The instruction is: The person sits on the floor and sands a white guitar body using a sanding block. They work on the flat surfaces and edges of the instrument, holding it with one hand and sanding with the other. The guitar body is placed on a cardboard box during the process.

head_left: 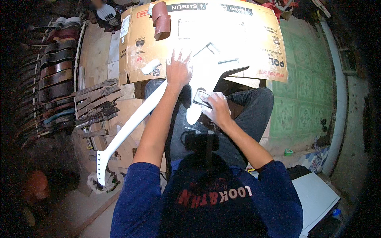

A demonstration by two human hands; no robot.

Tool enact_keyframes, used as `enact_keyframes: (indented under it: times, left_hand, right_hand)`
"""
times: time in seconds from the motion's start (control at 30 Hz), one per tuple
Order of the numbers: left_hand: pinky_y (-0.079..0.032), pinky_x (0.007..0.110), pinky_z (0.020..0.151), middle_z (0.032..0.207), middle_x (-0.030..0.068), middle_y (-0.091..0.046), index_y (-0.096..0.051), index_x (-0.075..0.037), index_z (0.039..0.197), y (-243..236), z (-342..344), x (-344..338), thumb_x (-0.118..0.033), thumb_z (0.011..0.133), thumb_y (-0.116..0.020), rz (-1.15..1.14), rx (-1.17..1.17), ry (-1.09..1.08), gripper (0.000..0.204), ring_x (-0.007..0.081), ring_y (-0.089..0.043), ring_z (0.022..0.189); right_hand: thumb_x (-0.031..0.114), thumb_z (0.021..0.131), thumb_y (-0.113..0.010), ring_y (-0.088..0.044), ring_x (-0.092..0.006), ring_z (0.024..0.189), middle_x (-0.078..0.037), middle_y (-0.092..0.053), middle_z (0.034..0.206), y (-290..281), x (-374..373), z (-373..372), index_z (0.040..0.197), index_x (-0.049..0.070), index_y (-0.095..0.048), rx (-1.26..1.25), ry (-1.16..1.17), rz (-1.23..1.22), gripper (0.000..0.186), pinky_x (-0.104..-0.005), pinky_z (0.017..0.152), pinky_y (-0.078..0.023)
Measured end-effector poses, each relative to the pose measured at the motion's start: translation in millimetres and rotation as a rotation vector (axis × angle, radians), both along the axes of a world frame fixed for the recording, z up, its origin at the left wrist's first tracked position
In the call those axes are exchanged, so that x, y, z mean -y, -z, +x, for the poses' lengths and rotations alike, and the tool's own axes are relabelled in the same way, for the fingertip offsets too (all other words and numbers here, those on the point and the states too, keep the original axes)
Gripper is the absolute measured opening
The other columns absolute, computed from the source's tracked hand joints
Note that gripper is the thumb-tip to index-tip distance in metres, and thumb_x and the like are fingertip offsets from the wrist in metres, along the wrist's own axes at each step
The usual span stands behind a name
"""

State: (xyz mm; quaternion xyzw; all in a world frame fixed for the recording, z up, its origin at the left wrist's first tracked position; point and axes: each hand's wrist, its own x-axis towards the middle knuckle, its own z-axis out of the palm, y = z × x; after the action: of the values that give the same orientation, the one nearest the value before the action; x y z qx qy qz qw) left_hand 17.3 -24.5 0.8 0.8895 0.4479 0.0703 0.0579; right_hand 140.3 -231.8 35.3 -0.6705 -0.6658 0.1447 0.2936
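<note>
A white electric guitar (133, 121) without strings lies across my lap and the cardboard, its neck pointing down to the left. Several dark holes line its headstock (101, 162). Glare washes out much of the body. My left hand (179, 68) lies flat on the guitar near the neck's upper end, fingers stretched and dusted white. My right hand (216, 107), also dusty, grips a small sanding block (201, 99) against the rounded horn (193, 114) nearest me. The fingers partly cover the block.
Large cardboard (133, 43) lies ahead, bearing a curled reddish-brown sandpaper strip (160, 23) and a small white block (151, 66). Guitar bodies (59, 69) stand racked at left, beside stacked necks (97, 97). Green tiles (301, 75) cover the right floor; a white panel (313, 198) lies lower right.
</note>
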Motion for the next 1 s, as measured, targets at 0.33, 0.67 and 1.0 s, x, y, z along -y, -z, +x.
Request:
enact_keyframes:
  times: [0.33,0.67,1.0]
  left_hand:
    - [-0.023,0.064,0.121,0.166,0.0098,-0.036,-0.047,-0.027,0.155,4.7,3.0,0.5,-0.037,0.097,-0.057,-0.003,0.008,0.01,0.06,0.036,-0.022,0.155]
    - [-0.025,0.062,0.121,0.165,0.0106,-0.037,-0.047,-0.026,0.156,-5.1,4.9,-1.4,-0.039,0.097,-0.057,0.034,-0.044,0.006,0.061,0.0357,-0.026,0.154]
    - [-0.022,0.051,0.126,0.158,0.0172,-0.046,-0.054,-0.019,0.15,-8.2,4.5,-0.8,-0.03,0.092,-0.061,0.062,0.077,0.027,0.06,0.0381,-0.034,0.15]
  right_hand:
    - [0.019,0.074,-0.079,-0.059,-0.0345,0.099,-0.007,-0.069,0.113,18.6,12.2,-13.8,0.114,0.016,-0.072,-0.102,-0.041,-0.089,0.041,-0.0476,0.083,-0.052]
    - [0.02,0.076,-0.076,-0.059,-0.0329,0.105,-0.007,-0.066,0.11,21.9,29.4,-34.5,0.114,0.016,-0.07,-0.074,-0.147,-0.147,0.039,-0.0489,0.084,-0.049]
    - [0.024,0.077,-0.079,-0.059,-0.0349,0.107,-0.008,-0.068,0.113,22.0,20.1,-26.3,0.115,0.014,-0.071,-0.001,-0.109,-0.17,0.041,-0.0507,0.09,-0.048]
